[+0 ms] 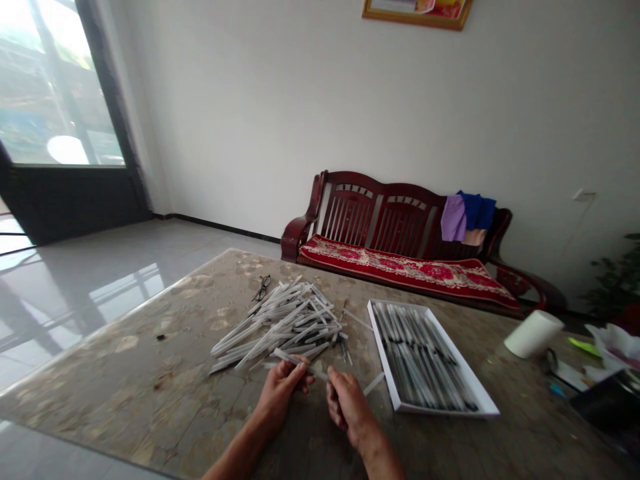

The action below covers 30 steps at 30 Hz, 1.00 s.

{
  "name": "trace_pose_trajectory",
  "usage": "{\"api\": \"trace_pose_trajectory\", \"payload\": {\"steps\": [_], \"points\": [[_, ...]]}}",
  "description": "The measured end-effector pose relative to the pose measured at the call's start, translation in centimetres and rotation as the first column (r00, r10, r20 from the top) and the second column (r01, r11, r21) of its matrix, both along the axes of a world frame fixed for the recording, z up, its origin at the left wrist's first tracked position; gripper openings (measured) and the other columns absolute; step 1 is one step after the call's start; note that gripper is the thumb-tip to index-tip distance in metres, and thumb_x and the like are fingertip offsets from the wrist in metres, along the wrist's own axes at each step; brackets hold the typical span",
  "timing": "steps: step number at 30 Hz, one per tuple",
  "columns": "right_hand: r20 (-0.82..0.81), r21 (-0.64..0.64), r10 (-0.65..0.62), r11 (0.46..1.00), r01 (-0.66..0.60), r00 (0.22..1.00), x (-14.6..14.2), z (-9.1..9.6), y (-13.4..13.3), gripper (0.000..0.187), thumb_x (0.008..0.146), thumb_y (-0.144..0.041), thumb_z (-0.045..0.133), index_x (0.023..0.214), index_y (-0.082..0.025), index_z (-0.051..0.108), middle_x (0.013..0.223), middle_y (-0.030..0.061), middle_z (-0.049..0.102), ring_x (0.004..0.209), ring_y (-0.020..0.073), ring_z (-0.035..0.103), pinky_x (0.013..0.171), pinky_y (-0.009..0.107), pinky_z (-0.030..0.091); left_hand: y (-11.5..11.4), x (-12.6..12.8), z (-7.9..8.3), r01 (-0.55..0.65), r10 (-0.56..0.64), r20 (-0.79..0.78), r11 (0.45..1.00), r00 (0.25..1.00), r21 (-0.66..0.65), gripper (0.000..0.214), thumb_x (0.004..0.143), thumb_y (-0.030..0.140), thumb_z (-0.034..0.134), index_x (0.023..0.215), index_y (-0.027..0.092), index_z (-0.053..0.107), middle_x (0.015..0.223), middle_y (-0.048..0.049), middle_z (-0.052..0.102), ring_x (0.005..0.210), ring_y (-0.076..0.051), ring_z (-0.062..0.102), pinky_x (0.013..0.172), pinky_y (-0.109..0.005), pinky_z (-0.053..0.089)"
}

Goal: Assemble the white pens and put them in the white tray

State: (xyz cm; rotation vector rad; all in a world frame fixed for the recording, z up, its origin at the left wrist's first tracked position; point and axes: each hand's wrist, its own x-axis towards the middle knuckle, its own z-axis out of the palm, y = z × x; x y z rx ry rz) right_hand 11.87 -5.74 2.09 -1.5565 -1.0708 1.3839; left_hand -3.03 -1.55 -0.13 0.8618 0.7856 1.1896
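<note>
Head view: both hands (283, 388) (347, 404) pinch a whitish tube (318, 374); any lettering is too blurred to read.

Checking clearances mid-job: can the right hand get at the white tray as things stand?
Probably yes: the right hand is just beside the white tray, with only a loose pale strip lying low between them. Its fingers look occupied, though, apparently gripping one end of a slim pale stick.
</note>
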Motion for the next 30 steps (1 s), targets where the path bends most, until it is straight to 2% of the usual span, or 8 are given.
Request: {"api": "trace_pose_trajectory", "payload": {"steps": [8,12,15,18,20,26,28,30], "points": [[0.376,0.118,0.16,0.969,-0.219,0.913,4.0,2.0,-0.5,0.026,0.08,-0.041,0.057,0.067,-0.018,0.058,0.057,-0.0043,0.055,0.05,0.0086,0.05,0.046,0.018,0.034,-0.3,0.2,0.0,0.172,-0.167,-0.111,0.984,0.98,0.039,0.043,0.062,0.05,0.081,0.086,0.016,0.067,0.064,-0.0009,0.069,0.055,-0.015,0.062,0.047,-0.023,0.049],[0.5,0.173,-0.127,0.984,0.045,0.856,10.7,2.8,0.0,0.032,0.084,-0.045,0.048,0.076,-0.018,0.063,0.062,-0.001,0.062,0.05,0.0118,0.055,0.045,0.02,0.035,-0.2,0.3,-0.1,0.127,-0.125,-0.154,0.992,0.98,0.001,0.046,0.064,0.049,0.078,0.097,0.019,0.066,0.076,-0.0019,0.072,0.059,-0.015,0.064,0.049,-0.024,0.049],[0.718,0.273,-0.373,0.927,0.256,0.587,18.0,3.9,0.7,0.04,0.089,-0.045,0.04,0.08,-0.017,0.068,0.069,0.0051,0.069,0.062,0.0161,0.063,0.055,0.022,0.041,-0.1,0.3,-0.1,0.103,-0.099,-0.185,0.995,0.978,0.008,0.043,0.068,0.05,0.075,0.095,0.019,0.066,0.074,-0.0012,0.07,0.059,-0.015,0.063,0.05,-0.024,0.049],[0.924,0.159,-0.279,0.903,0.4,0.263,23.7,4.7,1.2,0.041,0.091,-0.045,0.04,0.088,-0.02,0.072,0.089,0.0112,0.074,0.079,0.0219,0.068,0.059,0.024,0.04,-0.2,0.3,0.1,0.08,-0.076,-0.207,0.997,0.975,0.011,0.042,0.071,0.053,0.071,0.094,0.019,0.067,0.073,-0.0016,0.07,0.059,-0.015,0.062,0.05,-0.023,0.049],[0.955,0.116,-0.223,0.889,0.443,0.196,25.9,4.9,1.4,0.039,0.09,-0.042,0.043,0.091,-0.018,0.074,0.096,0.0163,0.074,0.085,0.0265,0.069,0.06,0.027,0.04,-0.3,0.3,0.2,0.079,-0.073,-0.212,0.997,0.975,0.018,0.042,0.072,0.056,0.069,0.091,0.018,0.067,0.071,-0.0014,0.069,0.057,-0.014,0.061,0.049,-0.023,0.048],[0.962,0.122,-0.213,0.895,0.429,0.171,26.9,4.8,1.8,0.041,0.093,-0.038,0.039,0.104,-0.016,0.072,0.102,0.0197,0.072,0.09,0.0302,0.068,0.062,0.032,0.04,-0.4,0.3,0.1,-0.016,0.056,-0.357,0.993,0.932,0.114,0.041,0.073,0.059,0.066,0.077,0.018,0.067,0.063,-0.0003,0.065,0.051,-0.014,0.056,0.045,-0.022,0.04],[0.947,0.185,-0.269,0.905,0.383,0.178,25.2,4.9,2.3,0.041,0.094,-0.037,0.037,0.11,-0.018,0.07,0.103,0.0166,0.072,0.091,0.028,0.068,0.065,0.031,0.04,-0.4,0.4,-0.2,-0.04,0.103,-0.408,0.986,0.907,0.16,0.039,0.075,0.057,0.064,0.076,0.018,0.066,0.062,-0.0002,0.065,0.051,-0.014,0.056,0.046,-0.022,0.041],[0.907,0.27,-0.335,0.927,0.259,0.254,22.1,4.9,3.1,0.036,0.092,-0.035,0.041,0.107,-0.019,0.07,0.101,0.0118,0.073,0.091,0.0248,0.068,0.069,0.029,0.042,-0.4,0.5,-0.6,-0.016,0.098,-0.441,0.983,0.892,0.186,0.038,0.076,0.056,0.063,0.075,0.018,0.067,0.062,-0.0005,0.065,0.051,-0.015,0.056,0.048,-0.023,0.042]]}}
